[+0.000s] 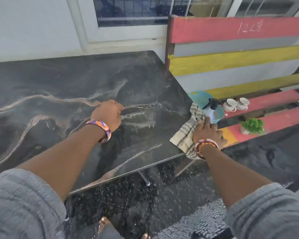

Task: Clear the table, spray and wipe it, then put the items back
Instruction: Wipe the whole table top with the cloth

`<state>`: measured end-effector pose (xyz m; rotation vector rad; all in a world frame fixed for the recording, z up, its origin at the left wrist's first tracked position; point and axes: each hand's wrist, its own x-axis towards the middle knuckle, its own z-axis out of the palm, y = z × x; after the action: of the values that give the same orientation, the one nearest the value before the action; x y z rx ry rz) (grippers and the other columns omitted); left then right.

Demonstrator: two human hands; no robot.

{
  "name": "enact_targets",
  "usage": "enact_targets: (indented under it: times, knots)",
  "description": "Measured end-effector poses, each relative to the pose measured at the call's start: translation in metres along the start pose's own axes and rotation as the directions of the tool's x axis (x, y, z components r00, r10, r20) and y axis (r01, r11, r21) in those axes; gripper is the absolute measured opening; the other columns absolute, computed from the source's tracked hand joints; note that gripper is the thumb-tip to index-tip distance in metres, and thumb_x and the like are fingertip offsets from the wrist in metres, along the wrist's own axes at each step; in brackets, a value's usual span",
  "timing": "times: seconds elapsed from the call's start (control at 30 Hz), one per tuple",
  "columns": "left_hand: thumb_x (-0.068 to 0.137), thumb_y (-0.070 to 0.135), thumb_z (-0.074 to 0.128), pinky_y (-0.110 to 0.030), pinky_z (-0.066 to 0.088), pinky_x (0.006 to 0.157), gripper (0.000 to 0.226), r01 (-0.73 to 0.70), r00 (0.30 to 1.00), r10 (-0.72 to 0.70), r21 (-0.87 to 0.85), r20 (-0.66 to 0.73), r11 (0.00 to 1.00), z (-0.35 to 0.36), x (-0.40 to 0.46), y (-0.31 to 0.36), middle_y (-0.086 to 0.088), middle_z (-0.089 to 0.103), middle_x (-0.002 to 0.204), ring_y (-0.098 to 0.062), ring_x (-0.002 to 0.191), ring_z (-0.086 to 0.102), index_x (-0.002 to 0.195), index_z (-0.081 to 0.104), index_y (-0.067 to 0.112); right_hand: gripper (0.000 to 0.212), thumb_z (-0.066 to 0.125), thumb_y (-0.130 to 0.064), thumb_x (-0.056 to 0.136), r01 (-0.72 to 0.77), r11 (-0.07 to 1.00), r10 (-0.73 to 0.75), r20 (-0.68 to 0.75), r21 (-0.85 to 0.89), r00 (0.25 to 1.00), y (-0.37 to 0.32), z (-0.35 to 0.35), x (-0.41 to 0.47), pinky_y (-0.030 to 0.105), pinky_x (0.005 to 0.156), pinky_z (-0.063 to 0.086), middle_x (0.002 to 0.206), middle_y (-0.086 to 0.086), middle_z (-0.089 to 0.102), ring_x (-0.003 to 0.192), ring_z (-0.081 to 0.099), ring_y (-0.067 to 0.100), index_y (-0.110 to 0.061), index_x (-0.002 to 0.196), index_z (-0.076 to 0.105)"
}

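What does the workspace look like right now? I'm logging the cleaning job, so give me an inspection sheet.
Surface: dark marbled table, bare of items; pale streaks near the middle, wetness cannot be told.
Job's things: striped cloth at the table's right edge; spray bottle, blue tray, two white cups and a small green plant on the painted bench.
Clutter: nothing seen.
Grippers: left hand rests curled on the table, holding nothing; right hand presses on the cloth, fingers spread.
Cables: nothing seen.
Surroundings: wall and window behind, dark speckled floor, bare feet below.
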<state>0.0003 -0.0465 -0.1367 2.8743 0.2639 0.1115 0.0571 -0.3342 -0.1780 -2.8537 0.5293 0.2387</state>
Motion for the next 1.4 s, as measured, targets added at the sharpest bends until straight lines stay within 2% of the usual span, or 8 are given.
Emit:
enact_targets:
  times: [0.23, 0.43, 0.6, 0.83, 1.0, 1.1, 1.23, 1.4]
  knots:
    - [0.085, 0.002, 0.045, -0.049, 0.050, 0.089, 0.036, -0.020, 1.000, 0.020, -0.006, 0.021, 1.000, -0.010, -0.028, -0.033, -0.018, 0.056, 0.123, -0.040, 0.111, 0.056, 0.115, 0.063, 0.008, 0.055, 0.017, -0.040, 0.096, 0.124, 0.992, -0.120, -0.108, 0.032, 0.987, -0.001, 0.024, -0.046, 0.054, 0.114, -0.008, 0.160, -0.004, 0.007, 0.147, 0.001, 0.022, -0.027, 0.150, 0.015]
    - [0.085, 0.004, 0.046, -0.046, 0.053, 0.087, 0.034, 0.000, 1.000, 0.000, 0.013, 0.010, 1.000, -0.021, -0.059, -0.082, -0.016, 0.061, 0.116, -0.038, 0.105, 0.058, 0.112, 0.065, 0.011, 0.079, 0.003, -0.051, 0.078, 0.378, 0.924, -0.356, -0.220, 0.066, 0.908, -0.039, 0.056, -0.126, 0.042, 0.116, 0.009, 0.153, -0.001, 0.032, 0.144, 0.021, 0.026, -0.023, 0.144, 0.037]
    - [0.082, 0.006, 0.048, -0.049, 0.054, 0.084, 0.030, -0.025, 1.000, 0.025, 0.013, 0.007, 1.000, -0.033, -0.082, -0.135, -0.019, 0.065, 0.107, -0.041, 0.096, 0.061, 0.105, 0.068, 0.010, 0.064, 0.019, -0.045, 0.083, 0.542, 0.839, -0.521, -0.221, 0.046, 0.825, -0.086, 0.084, -0.206, 0.045, 0.111, 0.027, 0.142, -0.001, 0.049, 0.135, 0.040, 0.027, -0.023, 0.134, 0.052]
    - [0.082, 0.004, 0.048, -0.049, 0.053, 0.082, 0.030, 0.052, 0.998, -0.050, 0.067, -0.031, 0.996, -0.047, -0.123, -0.198, -0.020, 0.062, 0.112, -0.043, 0.101, 0.059, 0.103, 0.069, 0.010, 0.052, 0.033, -0.044, 0.083, 0.767, 0.641, -0.759, -0.154, -0.006, 0.633, -0.153, 0.119, -0.321, 0.043, 0.099, 0.044, 0.126, -0.005, 0.063, 0.120, 0.057, 0.023, -0.027, 0.121, 0.064]
    - [0.080, 0.002, 0.047, -0.052, 0.053, 0.081, 0.032, 0.050, 0.999, -0.047, 0.101, -0.026, 0.994, -0.056, -0.131, -0.220, -0.023, 0.064, 0.107, -0.044, 0.097, 0.059, 0.102, 0.069, 0.009, 0.052, 0.027, -0.051, 0.090, 0.921, 0.373, -0.928, -0.035, -0.111, 0.371, -0.163, 0.128, -0.342, 0.039, 0.103, 0.027, 0.132, -0.007, 0.059, 0.125, 0.053, 0.022, -0.032, 0.130, 0.054]
    - [0.081, 0.002, 0.046, -0.051, 0.055, 0.080, 0.031, 0.023, 1.000, -0.022, 0.108, -0.010, 0.994, -0.055, -0.126, -0.207, -0.022, 0.064, 0.106, -0.043, 0.097, 0.060, 0.101, 0.070, 0.007, 0.055, 0.023, -0.057, 0.089, 0.939, 0.260, -0.962, 0.027, -0.226, 0.273, -0.148, 0.121, -0.316, 0.042, 0.101, 0.025, 0.133, -0.008, 0.058, 0.124, 0.054, 0.020, -0.035, 0.130, 0.053]
    - [0.083, 0.003, 0.045, -0.049, 0.055, 0.079, 0.029, -0.060, 0.998, 0.058, 0.106, 0.017, 0.993, -0.048, -0.115, -0.175, -0.021, 0.064, 0.106, -0.041, 0.098, 0.060, 0.100, 0.069, 0.005, 0.059, 0.016, -0.061, 0.090, 0.925, 0.245, -0.952, 0.110, -0.289, 0.287, -0.124, 0.106, -0.278, 0.054, 0.098, 0.041, 0.133, -0.008, 0.057, 0.121, 0.057, 0.020, -0.037, 0.130, 0.052]
    - [0.085, 0.007, 0.046, -0.046, 0.053, 0.082, 0.028, -0.123, 0.992, 0.121, 0.097, 0.030, 0.988, -0.037, -0.094, -0.131, -0.022, 0.064, 0.107, -0.041, 0.100, 0.059, 0.102, 0.068, 0.006, 0.066, 0.004, -0.065, 0.090, 0.884, 0.313, -0.903, 0.178, -0.348, 0.390, -0.079, 0.084, -0.209, 0.059, 0.094, 0.041, 0.137, -0.006, 0.054, 0.123, 0.055, 0.023, -0.037, 0.135, 0.044]
